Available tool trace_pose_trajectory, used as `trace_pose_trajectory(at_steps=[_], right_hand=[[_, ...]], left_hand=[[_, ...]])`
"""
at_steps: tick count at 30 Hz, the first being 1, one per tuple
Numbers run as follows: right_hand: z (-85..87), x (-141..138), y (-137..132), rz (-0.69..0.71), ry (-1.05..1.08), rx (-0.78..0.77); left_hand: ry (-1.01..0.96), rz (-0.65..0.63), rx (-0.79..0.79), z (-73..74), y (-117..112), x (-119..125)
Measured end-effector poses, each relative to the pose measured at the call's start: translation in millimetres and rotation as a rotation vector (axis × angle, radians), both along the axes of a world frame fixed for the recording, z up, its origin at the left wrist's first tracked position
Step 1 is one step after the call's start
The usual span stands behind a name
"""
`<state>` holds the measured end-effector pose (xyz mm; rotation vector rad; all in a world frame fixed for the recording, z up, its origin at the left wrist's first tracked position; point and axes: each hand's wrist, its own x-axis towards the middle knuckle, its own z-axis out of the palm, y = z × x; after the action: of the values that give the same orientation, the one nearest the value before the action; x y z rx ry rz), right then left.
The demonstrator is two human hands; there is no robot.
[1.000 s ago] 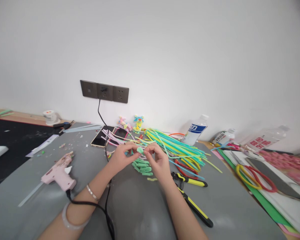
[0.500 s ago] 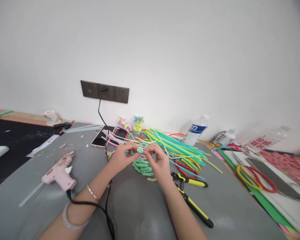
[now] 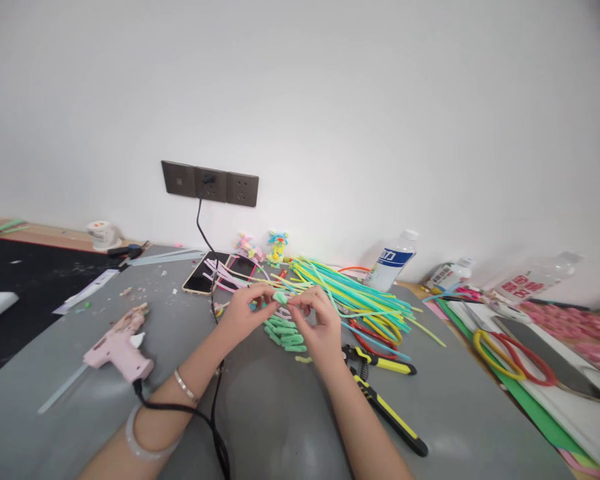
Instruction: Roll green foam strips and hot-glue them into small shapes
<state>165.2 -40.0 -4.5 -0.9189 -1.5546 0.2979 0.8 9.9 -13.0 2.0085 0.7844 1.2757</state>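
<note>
Between my two hands is a short piece of light green pipe cleaner (image 3: 280, 297), raised over the grey table. My left hand (image 3: 253, 308) pinches it from the left with thumb and forefinger. From the right, the thumb and forefinger of my right hand (image 3: 316, 320) are closed at its other end. Just below lies a pile of short green pipe cleaner pieces (image 3: 284, 332). Behind my hands spreads a bundle of long green, yellow and blue pipe cleaners (image 3: 360, 293). Yellow-and-black pliers (image 3: 380, 393) lie open beside my right forearm.
A pink glue gun (image 3: 120, 347) lies at left, its black cord (image 3: 214, 393) running past my left forearm. At the back are a phone (image 3: 200, 275), two small figures (image 3: 277, 248) and a white bottle (image 3: 391, 261). Scissors (image 3: 510, 357) rest at right.
The fingers of my right hand have shifted slightly, and the green piece has turned a little between my fingertips. Everything else is unmoved.
</note>
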Motion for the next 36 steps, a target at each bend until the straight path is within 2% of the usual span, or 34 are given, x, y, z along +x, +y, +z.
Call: trace_pose_trajectory(at_steps=[8, 16, 29, 36], right_hand=[[-0.1, -0.9, 0.1, -0.008, -0.017, 0.018], [-2.4, 1.0, -0.2, -0.084, -0.057, 0.035], [-1.4, -2.8, -2.1, -0.060, -0.185, 0.080], [-0.7, -0.7, -2.9, -0.063, -0.099, 0.047]], left_hand=[[0.043, -0.060, -0.071, 4.1, -3.1, 1.3], [0.012, -0.119, -0.118, 2.3, -5.2, -1.0], [-0.011, -0.108, -0.178, 4.2, -4.7, 1.1], [-0.029, -0.093, -0.172, 4.6, -4.4, -0.1]])
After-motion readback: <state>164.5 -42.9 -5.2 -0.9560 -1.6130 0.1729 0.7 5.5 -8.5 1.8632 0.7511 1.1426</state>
